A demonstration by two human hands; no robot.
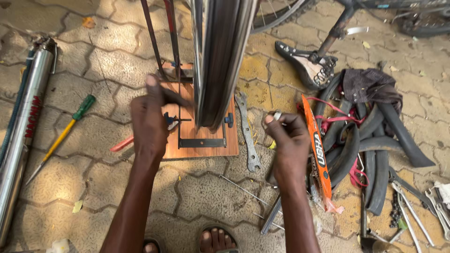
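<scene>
Grey interlocking paving, wooden stand board, left hand grip unclear, right hand grip pinching small metal piece.

An outdoor bicycle repair spot: paving stones, wrench, old tyres, wheel in stand.

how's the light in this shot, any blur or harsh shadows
Head view: patchy sun dapples the paving and glares off the steel pump; the left hand is motion-blurred at the fingertips, the right hand less so; the wheel, close to the lens, looks dark and soft.
</scene>
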